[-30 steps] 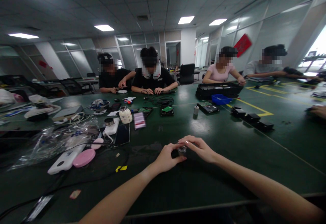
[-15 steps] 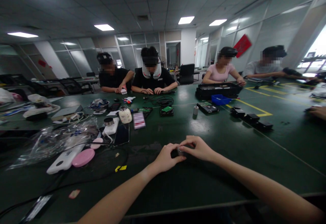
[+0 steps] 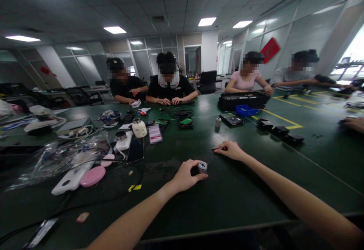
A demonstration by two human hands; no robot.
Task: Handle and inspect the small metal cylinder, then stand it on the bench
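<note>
Head view. Metal cylinder [image 3: 203, 167] stands upright on the green worktop [image 3: 241, 206], between thumb and forefinger of the left hand [image 3: 184, 176]; these fingers are curved, parted by its width, gripping it from the left. Right hand [image 3: 231, 150] is clear of it, farther and to the right, fingertips drawn close together; cannot tell whether they pinch anything. Cylinder's left side is covered by the left hand; top-face detail too small to read. Co-worker's hand [image 3: 354, 123] cut off at right edge. Second cylinder [image 3: 218, 122] stands far, beside a black drive [image 3: 231, 119]; black blocks [image 3: 280, 130] far right. Left: dark phone [image 3: 135, 150], pink disc [image 3: 92, 176]. Left forearm blocks part of the near worktop.
</note>
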